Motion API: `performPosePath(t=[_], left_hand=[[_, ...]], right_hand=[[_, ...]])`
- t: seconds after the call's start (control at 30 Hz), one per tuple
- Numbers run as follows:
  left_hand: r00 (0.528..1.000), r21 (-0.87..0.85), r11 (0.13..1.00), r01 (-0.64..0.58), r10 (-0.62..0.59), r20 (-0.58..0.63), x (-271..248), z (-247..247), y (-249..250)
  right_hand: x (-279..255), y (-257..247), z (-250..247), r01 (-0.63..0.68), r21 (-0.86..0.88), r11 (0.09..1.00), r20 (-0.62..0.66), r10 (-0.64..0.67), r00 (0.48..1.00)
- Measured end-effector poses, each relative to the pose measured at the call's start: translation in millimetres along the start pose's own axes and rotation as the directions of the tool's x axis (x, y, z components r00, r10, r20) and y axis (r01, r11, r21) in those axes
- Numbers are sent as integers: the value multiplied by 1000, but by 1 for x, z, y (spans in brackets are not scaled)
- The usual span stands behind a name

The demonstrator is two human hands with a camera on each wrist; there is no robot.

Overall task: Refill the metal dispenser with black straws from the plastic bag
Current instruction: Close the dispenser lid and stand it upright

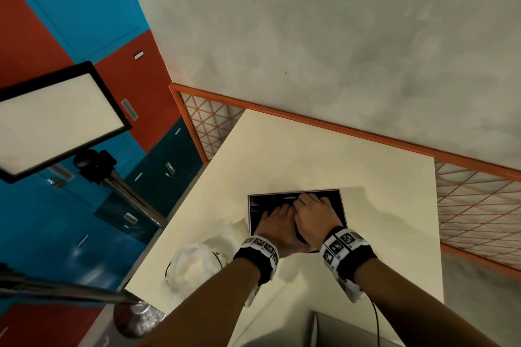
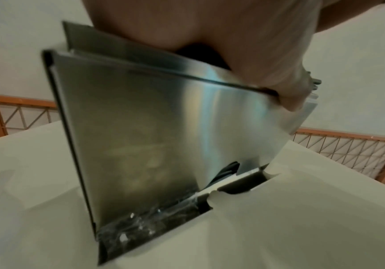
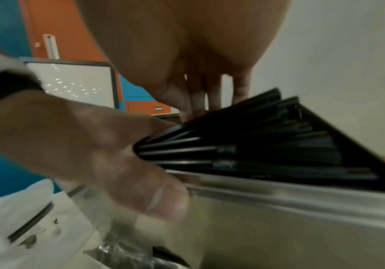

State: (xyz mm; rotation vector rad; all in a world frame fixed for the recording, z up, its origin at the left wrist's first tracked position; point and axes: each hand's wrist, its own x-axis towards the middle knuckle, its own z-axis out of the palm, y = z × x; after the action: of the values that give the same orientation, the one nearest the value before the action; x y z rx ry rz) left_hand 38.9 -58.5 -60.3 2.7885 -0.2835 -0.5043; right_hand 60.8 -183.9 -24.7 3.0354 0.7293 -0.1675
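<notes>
The metal dispenser (image 1: pixel 337 194) stands open-topped on the cream table (image 1: pixel 310 149); its brushed steel front (image 2: pixel 163 136) fills the left wrist view. A fan of black straws (image 3: pixel 256 145) lies across its top opening. My left hand (image 1: pixel 277 213) holds the straws' near ends, its thumb (image 3: pixel 163 203) against the dispenser's outer wall (image 3: pixel 279 218). My right hand (image 1: pixel 310 203) reaches in beside it, its straight fingers (image 3: pixel 210 98) pressing down on the straws. A few straws (image 2: pixel 228 169) show in the bottom slot. The crumpled plastic bag (image 1: pixel 194 265) lies to the left of the dispenser.
A light panel (image 1: pixel 56 118) on a stand rises left of the table, with a metal pole (image 1: pixel 56 287) lower down. An orange mesh railing (image 1: pixel 479 205) runs behind and right of the table. A grey box (image 1: pixel 338 329) sits at the near edge. Clear wrap (image 2: pixel 141 223) lies at the dispenser's base.
</notes>
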Motion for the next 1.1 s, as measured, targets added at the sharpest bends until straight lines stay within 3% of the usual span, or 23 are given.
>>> performPosePath(t=[0.1, 0.2, 0.43, 0.73, 0.97, 1.1], left_hand=[[998, 44, 999, -17, 19, -67, -9, 12, 2], [993, 93, 995, -24, 35, -116, -12, 23, -1], [994, 93, 992, -80, 87, -65, -13, 23, -9], [979, 123, 983, -138, 154, -130, -9, 26, -15], [996, 103, 991, -85, 85, 10, 4, 5, -19], [998, 54, 997, -57, 57, 10, 2, 14, -21]], right_hand=[[16, 5, 14, 51, 159, 986, 153, -76, 985], [24, 8, 26, 45, 156, 987, 226, -80, 971], [34, 9, 33, -80, 199, 977, 375, 0, 927], [38, 8, 31, -130, 234, 964, 368, 36, 929], [34, 10, 34, -71, 213, 974, 279, 9, 960], [30, 9, 35, -56, 189, 980, 277, 2, 961]])
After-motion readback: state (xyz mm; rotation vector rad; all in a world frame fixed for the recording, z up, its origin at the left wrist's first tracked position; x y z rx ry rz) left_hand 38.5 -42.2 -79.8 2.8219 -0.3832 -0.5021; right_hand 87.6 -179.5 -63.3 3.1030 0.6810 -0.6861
